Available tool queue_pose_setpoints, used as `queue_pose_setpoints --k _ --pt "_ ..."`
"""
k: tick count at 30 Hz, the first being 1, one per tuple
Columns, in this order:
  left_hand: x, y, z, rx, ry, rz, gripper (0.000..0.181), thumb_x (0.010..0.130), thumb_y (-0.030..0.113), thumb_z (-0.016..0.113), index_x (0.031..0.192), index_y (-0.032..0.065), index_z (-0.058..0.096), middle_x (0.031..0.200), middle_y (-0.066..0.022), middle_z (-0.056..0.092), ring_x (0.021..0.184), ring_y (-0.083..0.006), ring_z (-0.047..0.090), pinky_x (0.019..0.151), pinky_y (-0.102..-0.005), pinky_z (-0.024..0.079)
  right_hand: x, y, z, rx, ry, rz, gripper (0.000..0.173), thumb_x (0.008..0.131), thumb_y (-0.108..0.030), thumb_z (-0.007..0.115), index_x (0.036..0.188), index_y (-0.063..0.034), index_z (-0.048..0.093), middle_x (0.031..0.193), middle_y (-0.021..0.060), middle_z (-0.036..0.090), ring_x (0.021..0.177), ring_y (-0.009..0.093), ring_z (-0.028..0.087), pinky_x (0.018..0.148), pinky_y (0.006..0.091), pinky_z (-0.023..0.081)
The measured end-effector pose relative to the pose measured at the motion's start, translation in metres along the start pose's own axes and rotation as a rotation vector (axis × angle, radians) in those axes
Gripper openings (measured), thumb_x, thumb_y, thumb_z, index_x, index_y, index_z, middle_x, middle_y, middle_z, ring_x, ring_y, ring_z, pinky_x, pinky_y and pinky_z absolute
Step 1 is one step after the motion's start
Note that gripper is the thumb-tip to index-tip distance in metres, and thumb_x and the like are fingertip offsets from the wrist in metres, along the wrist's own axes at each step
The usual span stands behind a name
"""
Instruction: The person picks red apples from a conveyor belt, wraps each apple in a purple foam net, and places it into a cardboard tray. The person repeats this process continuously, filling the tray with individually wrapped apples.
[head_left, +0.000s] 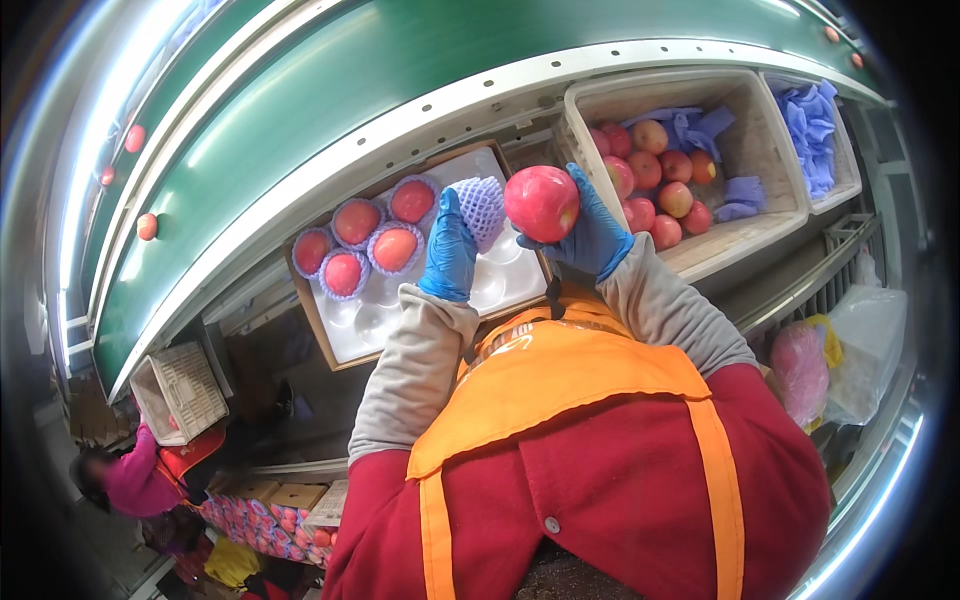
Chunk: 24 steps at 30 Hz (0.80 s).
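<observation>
My left hand (452, 251), in a blue glove, holds a purple foam net sleeve (481, 210) above a cardboard box (330, 346). To its right my right hand (592, 232), gloved in blue too, holds a large red apple (541, 204) beside the sleeve. In the box lies a white molded tray (367, 322) with round hollows. Several apples (394, 249) in purple foam nets sit in its left and upper part. A plastic crate (772, 150) at the right contains several bare apples (676, 199) and flat purple foam sleeves (744, 196).
A green conveyor belt (300, 112) curves past beyond the box, with a few apples on it. A smaller bin (846, 180) of purple sleeves stands far right. At lower left, a person (139, 480) in pink is near a crate (187, 390) and stacked boxes of apples (247, 525).
</observation>
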<state>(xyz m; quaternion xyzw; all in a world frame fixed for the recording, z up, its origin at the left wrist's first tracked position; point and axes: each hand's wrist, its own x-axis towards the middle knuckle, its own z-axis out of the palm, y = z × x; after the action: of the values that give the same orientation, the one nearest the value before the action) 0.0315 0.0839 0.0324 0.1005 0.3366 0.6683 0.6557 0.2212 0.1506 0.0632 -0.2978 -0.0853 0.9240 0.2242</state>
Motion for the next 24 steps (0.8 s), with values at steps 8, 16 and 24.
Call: queue_pose_setpoints --k 8,16,24 --pt "-0.008 -0.005 -0.004 0.225 -0.027 0.117 0.048 0.094 0.037 0.058 0.127 0.0037 0.046 0.121 -0.0081 0.056 0.111 -0.0181 0.055 0.099 -0.0311 0.042 0.008 0.005 -0.017 0.073 -0.303 0.153 0.066 0.087 -0.065 0.048 0.132 -0.0157 0.047 0.117 0.0122 0.061 0.096 0.034 0.063 0.069 0.0441 0.056" --pt "-0.033 -0.010 0.053 0.993 0.006 0.331 0.072 0.069 0.014 0.082 0.128 0.0065 0.041 0.120 -0.0072 0.049 0.110 -0.0183 0.050 0.097 -0.0325 0.042 0.007 0.021 -0.020 -0.215 -0.034 0.013 0.061 0.088 -0.065 0.048 0.121 -0.0141 0.056 0.102 0.0058 0.064 0.081 0.017 0.061 0.062 0.0287 0.052" --pt "-0.042 0.004 0.031 0.085 -0.217 -0.131 0.064 0.076 0.023 0.075 0.130 0.0014 0.048 0.124 -0.0086 0.058 0.113 -0.0229 0.056 0.101 -0.0360 0.042 0.025 -0.017 -0.052 -0.405 0.061 -0.088 0.042 0.098 -0.041 0.045 0.116 -0.0047 0.058 0.107 0.0090 0.065 0.093 0.021 0.063 0.086 0.0312 0.050"
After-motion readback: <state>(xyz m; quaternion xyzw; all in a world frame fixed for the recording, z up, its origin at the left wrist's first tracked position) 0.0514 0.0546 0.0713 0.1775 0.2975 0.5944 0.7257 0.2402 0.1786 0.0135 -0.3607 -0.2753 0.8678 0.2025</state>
